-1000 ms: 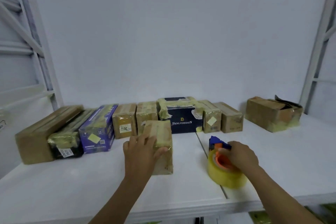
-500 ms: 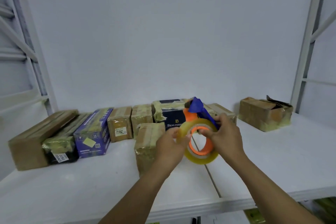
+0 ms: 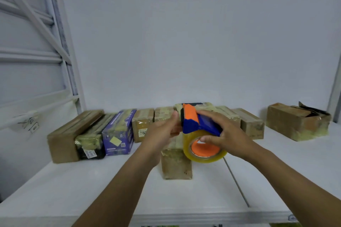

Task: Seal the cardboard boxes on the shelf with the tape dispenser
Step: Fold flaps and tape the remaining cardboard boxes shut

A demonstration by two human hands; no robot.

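The tape dispenser [image 3: 200, 131] was up off the shelf [image 3: 92, 186], held in the air over the far end of the small cardboard box [image 3: 176, 164] that stood alone mid-shelf, in front of the row of boxes [image 3: 120, 134] along the rear edge. My right grip [image 3: 227, 134] was closed on it, fingers spread over the blue body and thumb hooked into the orange core of the tape roll [image 3: 204, 156]. My left grip [image 3: 162, 132] was against the cutter end, thumb up beside the orange guard. Its fingers went behind the head, so I could not tell whether they pinched the tape end or only steadied the tool.

I judged the dispenser light and rigid, hard plastic that would not give. The roll looked glossy and likely slick, and it turns on its core, so the body and core were the places to hold. The cutter end probably carried a sharp edge, best kept clear of fingertips. The box looked stiff enough to take pressure, though light enough to slide.

A second earlier the dispenser stood on the shelf just right of the box, with my left grip resting on the box top. Half a second earlier I held it with the roll facing me. Now the head was turned over the top and the roll sat lower, close above the box, which had not shifted.
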